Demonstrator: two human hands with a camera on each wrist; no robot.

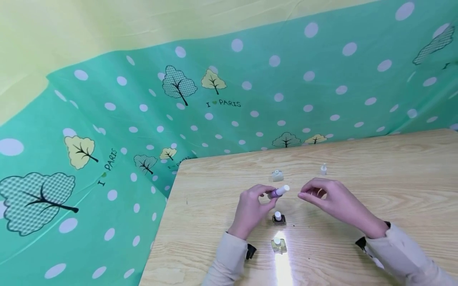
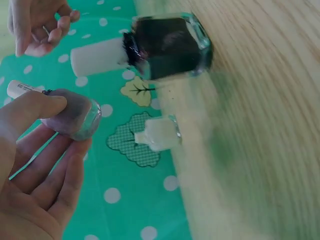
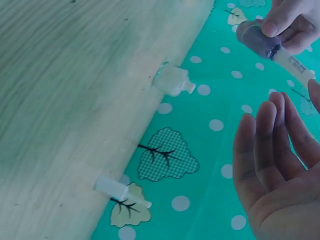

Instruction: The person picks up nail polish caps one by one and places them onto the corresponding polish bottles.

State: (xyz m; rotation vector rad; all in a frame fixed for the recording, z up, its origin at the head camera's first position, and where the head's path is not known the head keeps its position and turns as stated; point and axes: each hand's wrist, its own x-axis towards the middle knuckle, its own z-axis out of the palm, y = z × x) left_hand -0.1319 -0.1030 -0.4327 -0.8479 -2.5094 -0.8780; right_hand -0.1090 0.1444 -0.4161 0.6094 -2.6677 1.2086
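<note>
My left hand pinches a purple nail polish bottle between thumb and fingers, above the table. Its white cap is on and tilts up to the right. Just right of that cap hovers my right hand, fingers loosely bent and holding nothing; a gap shows between them in the head view. Beyond the purple bottle stands an uncapped white nail polish bottle. Its loose white cap stands apart at the right, brush end up. A dark nail polish bottle, capped, stands close to my left hand.
A capped pale yellow nail polish bottle stands nearest me, beside a bright glare on the wooden table. A green dotted cloth printed with trees hangs behind the table's back and left edges.
</note>
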